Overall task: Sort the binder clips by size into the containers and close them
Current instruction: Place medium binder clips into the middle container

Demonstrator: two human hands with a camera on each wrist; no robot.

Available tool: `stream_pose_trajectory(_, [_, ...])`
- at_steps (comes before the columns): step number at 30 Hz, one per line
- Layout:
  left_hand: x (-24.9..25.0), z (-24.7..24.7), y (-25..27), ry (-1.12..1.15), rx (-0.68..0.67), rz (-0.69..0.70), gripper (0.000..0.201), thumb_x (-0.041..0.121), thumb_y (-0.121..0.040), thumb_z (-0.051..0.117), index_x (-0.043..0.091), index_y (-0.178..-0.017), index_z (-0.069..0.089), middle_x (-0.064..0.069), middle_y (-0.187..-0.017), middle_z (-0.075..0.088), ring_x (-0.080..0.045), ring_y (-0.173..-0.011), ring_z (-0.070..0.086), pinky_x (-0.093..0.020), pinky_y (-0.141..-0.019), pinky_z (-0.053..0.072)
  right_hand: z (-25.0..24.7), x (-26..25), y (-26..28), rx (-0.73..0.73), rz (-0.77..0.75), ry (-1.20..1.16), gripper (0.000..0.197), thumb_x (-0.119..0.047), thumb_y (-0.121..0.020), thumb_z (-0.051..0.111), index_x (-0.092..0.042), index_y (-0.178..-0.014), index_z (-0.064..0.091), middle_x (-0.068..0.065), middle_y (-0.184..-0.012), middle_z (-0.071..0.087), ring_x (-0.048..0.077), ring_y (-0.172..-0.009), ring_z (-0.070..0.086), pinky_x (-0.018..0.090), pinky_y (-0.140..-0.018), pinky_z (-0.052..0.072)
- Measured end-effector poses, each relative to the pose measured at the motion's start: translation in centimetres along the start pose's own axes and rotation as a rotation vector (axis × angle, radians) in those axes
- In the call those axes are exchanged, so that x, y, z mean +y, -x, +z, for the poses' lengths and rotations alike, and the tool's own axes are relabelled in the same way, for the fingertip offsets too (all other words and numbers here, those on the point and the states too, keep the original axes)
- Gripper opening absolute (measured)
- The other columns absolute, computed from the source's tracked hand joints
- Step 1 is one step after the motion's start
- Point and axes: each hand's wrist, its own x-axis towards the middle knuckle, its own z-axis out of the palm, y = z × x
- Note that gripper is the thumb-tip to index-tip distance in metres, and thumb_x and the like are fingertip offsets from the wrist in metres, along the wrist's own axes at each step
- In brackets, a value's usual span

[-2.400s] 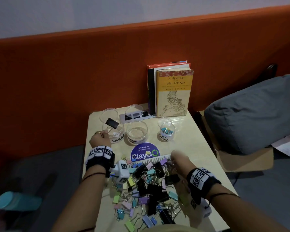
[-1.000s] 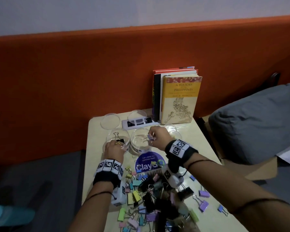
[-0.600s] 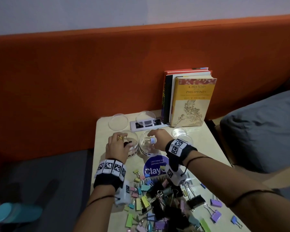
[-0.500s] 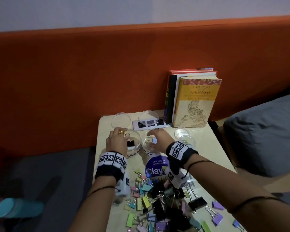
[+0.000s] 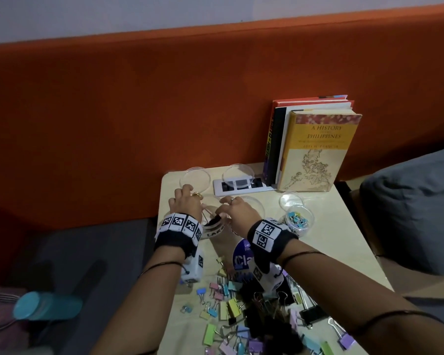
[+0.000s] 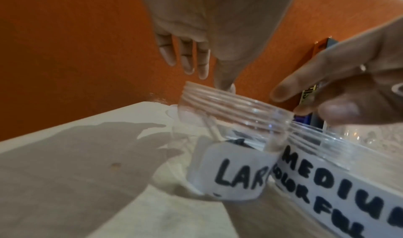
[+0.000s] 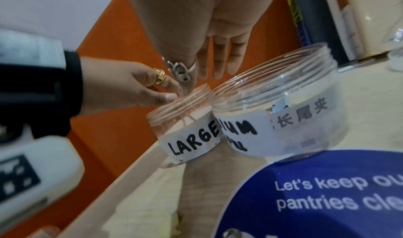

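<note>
A clear jar labelled LARGE (image 5: 214,230) (image 6: 229,172) (image 7: 191,138) stands tilted near the table's left edge, with a black binder clip (image 5: 212,222) (image 6: 237,141) inside. My left hand (image 5: 187,203) (image 7: 152,93) pinches its far rim with thumb and forefinger; the other fingers (image 6: 185,57) hang straight. My right hand (image 5: 237,211) (image 6: 327,93) reaches across, fingers (image 7: 218,60) relaxed and holding nothing, its forefinger at the jar's mouth. The MEDIUM jar (image 5: 256,204) (image 7: 283,121) touches it on the right and holds a blue clip (image 7: 279,106). A small jar (image 5: 296,222) holds tiny clips.
A heap of mixed clips (image 5: 254,311) covers the near table, by a blue sticker (image 5: 241,260). Three clear lids (image 5: 195,176) (image 5: 239,172) (image 5: 291,199) lie behind the jars, beside a socket plate (image 5: 241,185) and upright books (image 5: 315,149). A grey cushion (image 5: 415,208) lies right.
My right hand has left the MEDIUM jar and moved left to the LARGE jar's mouth. The left hand has stayed at the LARGE jar's rim.
</note>
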Motion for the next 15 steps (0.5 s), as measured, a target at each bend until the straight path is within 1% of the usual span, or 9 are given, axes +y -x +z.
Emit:
stream_pose_trajectory(2, [-0.1,0.2,0.5,0.036,-0.002,0.037,0.036,0.03,-0.094,0.051,0.026,-0.13,0.054,0.0,-0.145,0.031,-0.024,-0.131,0.03,-0.038,-0.102,0.033,0.1,0.3,0.5,0.111,-0.009,-0.114,0.035,-0.007,-0.088,0.053,-0.016,-0.122,0.057,0.008,-0.138,0.046,0.028,-0.125,0.042,0.04,-0.104,0.039])
stream_pose_trajectory(3, [-0.2,0.1,1.1,0.081,0.002,0.05,0.037,0.028,-0.095,0.05,0.027,-0.132,0.052,0.0,-0.146,0.031,-0.024,-0.131,0.03,-0.038,-0.103,0.034,0.1,0.7,1.0,0.164,-0.017,-0.163,0.035,-0.006,-0.086,0.055,-0.015,-0.12,0.058,0.009,-0.135,0.049,0.027,-0.123,0.044,0.039,-0.104,0.039])
stream_pose_trajectory(5, [-0.2,0.0,2.6,0.165,0.023,0.08,0.036,0.026,-0.095,0.049,0.025,-0.131,0.053,0.0,-0.146,0.032,-0.023,-0.131,0.03,-0.038,-0.104,0.033,0.0,1.7,2.6,0.204,-0.025,-0.227,0.031,-0.005,-0.084,0.057,-0.014,-0.114,0.062,0.009,-0.124,0.055,0.025,-0.115,0.049,0.034,-0.1,0.041])
stream_pose_trajectory(6, [-0.1,-0.1,3.6,0.187,0.033,0.104,0.034,0.026,-0.095,0.049,0.022,-0.128,0.056,0.001,-0.145,0.033,-0.022,-0.132,0.029,-0.038,-0.104,0.033,-0.1,2.3,3.6,0.198,-0.028,-0.239,0.028,-0.005,-0.084,0.057,-0.014,-0.11,0.064,0.008,-0.119,0.058,0.024,-0.111,0.053,0.031,-0.095,0.042])
stream_pose_trajectory(8, [0.4,-0.1,6.0,0.203,0.035,0.166,0.033,0.029,-0.093,0.053,0.018,-0.123,0.061,0.004,-0.145,0.034,-0.02,-0.132,0.028,-0.036,-0.108,0.03,0.0,3.5,6.1,0.161,-0.016,-0.23,0.021,-0.007,-0.086,0.058,-0.012,-0.103,0.067,0.009,-0.11,0.064,0.022,-0.097,0.059,0.024,-0.084,0.043])
stream_pose_trajectory(10, [1.2,0.2,8.9,0.239,-0.011,0.225,0.034,0.034,-0.089,0.058,0.023,-0.121,0.061,0.009,-0.142,0.034,-0.015,-0.133,0.026,-0.034,-0.112,0.025,0.5,4.5,8.8,0.086,0.02,-0.177,0.018,-0.009,-0.086,0.057,-0.012,-0.1,0.069,0.01,-0.102,0.067,0.019,-0.084,0.059,0.023,-0.079,0.044])
stream_pose_trajectory(12, [2.2,0.9,11.4,0.284,-0.122,0.28,0.034,0.039,-0.085,0.061,0.029,-0.117,0.061,0.013,-0.137,0.037,-0.01,-0.131,0.028,-0.033,-0.113,0.025,1.3,5.3,11.2,-0.032,0.08,-0.116,0.018,-0.009,-0.085,0.057,-0.011,-0.098,0.07,0.013,-0.1,0.067,0.022,-0.085,0.06,0.026,-0.08,0.046])
stream_pose_trajectory(14, [3.3,1.8,13.3,0.243,-0.268,0.375,0.038,0.042,-0.083,0.064,0.03,-0.118,0.059,0.009,-0.13,0.045,-0.012,-0.126,0.037,-0.033,-0.11,0.033,2.2,5.8,13.3,-0.11,0.142,-0.087,0.018,-0.011,-0.084,0.058,-0.011,-0.098,0.07,0.015,-0.101,0.067,0.028,-0.093,0.061,0.028,-0.082,0.045])
stream_pose_trajectory(15, [3.8,2.3,14.0,0.192,-0.35,0.422,0.042,0.044,-0.082,0.065,0.03,-0.121,0.057,0.006,-0.128,0.047,-0.015,-0.124,0.041,-0.034,-0.107,0.035,2.5,5.9,14.2,-0.129,0.164,-0.096,0.019,-0.013,-0.083,0.059,-0.012,-0.1,0.069,0.014,-0.103,0.066,0.029,-0.095,0.061,0.028,-0.084,0.045])
